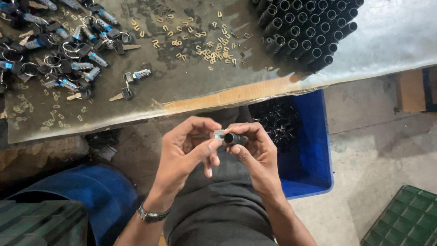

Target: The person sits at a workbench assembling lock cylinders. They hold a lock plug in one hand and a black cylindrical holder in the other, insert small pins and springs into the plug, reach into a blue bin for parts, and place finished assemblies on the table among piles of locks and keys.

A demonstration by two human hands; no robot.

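My left hand (pixel 189 148) pinches a small silver lock core (pixel 219 134) between thumb and fingers. My right hand (pixel 255 146) grips a short black cylinder housing (pixel 235 139), its open end facing the silver core. The two parts meet end to end above my lap, below the table's front edge. Both hands are close together, fingers curled around the parts.
A worn worktable (pixel 205 86) carries a heap of keys with lock cores (pixel 54 50) at left, scattered small brass pieces (pixel 200 38) in the middle and a stack of black cylinders (pixel 309 32) at right. A blue bin (pixel 314 150) of black parts sits beneath. A green crate (pixel 405 218) stands at the lower right.
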